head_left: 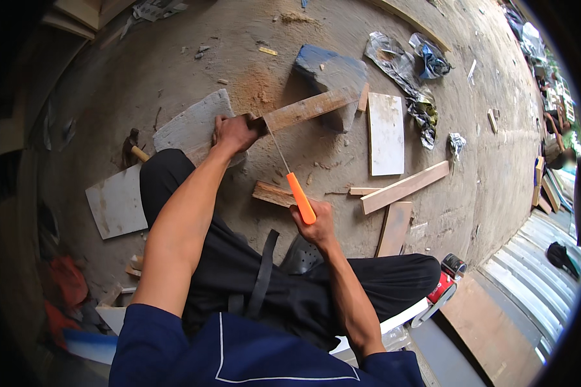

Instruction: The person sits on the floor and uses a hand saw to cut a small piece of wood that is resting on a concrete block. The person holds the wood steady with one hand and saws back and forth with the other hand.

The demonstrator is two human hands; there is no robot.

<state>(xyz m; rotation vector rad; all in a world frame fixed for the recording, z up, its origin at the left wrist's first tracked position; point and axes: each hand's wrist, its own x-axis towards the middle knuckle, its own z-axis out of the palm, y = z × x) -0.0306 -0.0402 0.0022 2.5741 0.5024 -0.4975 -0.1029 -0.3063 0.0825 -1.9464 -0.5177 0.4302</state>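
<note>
My right hand point(316, 222) is closed round the orange handle point(301, 198) of a handsaw, whose thin blade point(279, 149) appears nearly edge-on. The blade reaches up to a wooden plank point(310, 109), close beside my left hand point(237, 133). That hand is closed on the plank, its fingertips partly hidden. The plank bridges a grey-white block point(190, 119) on the left and a blue-grey block point(332, 64) on the right. How deep the blade sits in the wood, I cannot tell. Below the plank, a short wood offcut point(273, 193) lies near my right hand.
A hammer point(135, 149) and a pale board point(117, 201) lie left of my knee. To the right are a white board point(387, 134), several wood strips point(405, 187) and crumpled plastic point(394, 61). Sawdust point(258, 89) covers the floor beyond the plank. A can point(454, 265) stands by my right knee.
</note>
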